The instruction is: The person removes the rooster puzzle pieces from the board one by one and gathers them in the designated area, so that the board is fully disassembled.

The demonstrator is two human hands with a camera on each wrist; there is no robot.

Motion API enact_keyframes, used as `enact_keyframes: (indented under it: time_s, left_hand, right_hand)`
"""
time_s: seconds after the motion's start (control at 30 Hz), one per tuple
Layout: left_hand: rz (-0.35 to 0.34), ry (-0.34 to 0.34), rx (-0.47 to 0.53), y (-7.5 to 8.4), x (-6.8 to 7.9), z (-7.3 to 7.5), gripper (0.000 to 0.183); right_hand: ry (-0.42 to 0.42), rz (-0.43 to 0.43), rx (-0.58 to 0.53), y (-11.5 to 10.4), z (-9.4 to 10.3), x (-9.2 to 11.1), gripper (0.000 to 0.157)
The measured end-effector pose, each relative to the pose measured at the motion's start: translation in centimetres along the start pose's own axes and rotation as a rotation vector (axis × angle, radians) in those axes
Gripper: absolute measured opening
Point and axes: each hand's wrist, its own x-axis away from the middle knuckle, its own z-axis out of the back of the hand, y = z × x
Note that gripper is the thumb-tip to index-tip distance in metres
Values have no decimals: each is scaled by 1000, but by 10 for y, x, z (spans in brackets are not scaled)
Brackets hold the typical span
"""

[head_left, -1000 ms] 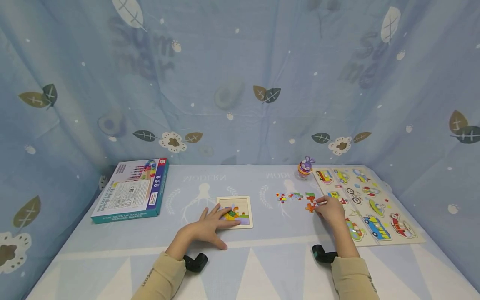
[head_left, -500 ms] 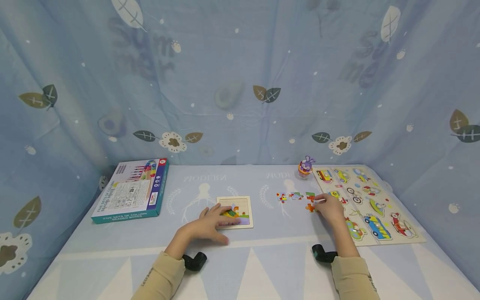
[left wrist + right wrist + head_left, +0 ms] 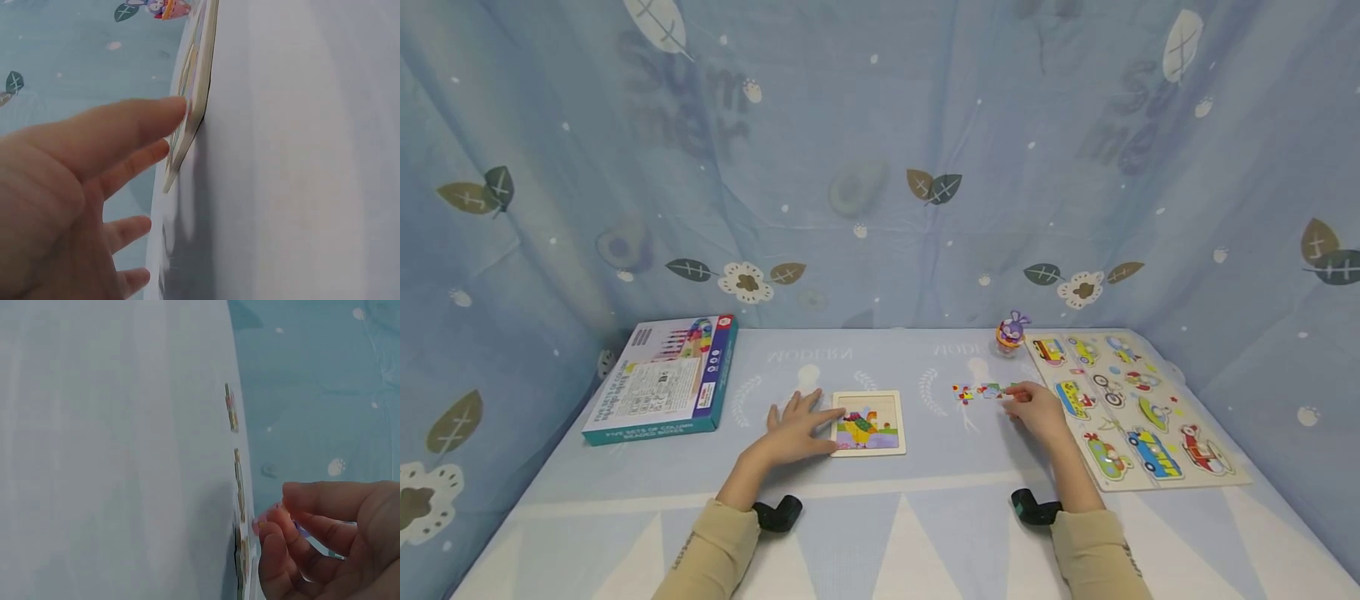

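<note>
A small wooden jigsaw tray lies in the middle of the table. A colourful picture fills its lower part, and bare wood shows above. My left hand is spread beside its left side, with index finger and thumb at the edge; the left wrist view shows the thumb overlapping that edge. To the right, my right hand is over loose jigsaw pieces, fingers bent and fingertips close together. A red and yellow piece and a green and grey piece lie left of it. Whether its fingertips hold a piece, I cannot tell.
A wooden peg puzzle board with vehicles lies at the right. A purple rabbit figure stands behind the pieces. On the left sits a flat teal-edged box. A blue patterned curtain hangs behind the table.
My left hand has drawn back leftward from the tray, uncovering more of the picture. My right hand has shifted left over the loose pieces, and the orange piece is out of sight.
</note>
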Motion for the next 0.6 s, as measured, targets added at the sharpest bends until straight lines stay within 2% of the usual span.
enact_keyframes:
  time_s: [0.13,0.4,0.6]
  left_hand:
    - [13,-9,6,0,1,1,54]
    - [20,-16,-4,1,1,2,55]
    - [23,-18,-6,0,1,1,55]
  right_hand:
    - [-30,7,-59,-7,-7,-1,28]
    - [-99,79,-232,-26,-26,-4,28]
    - [-134,128,-250,-42,-43,-1,27]
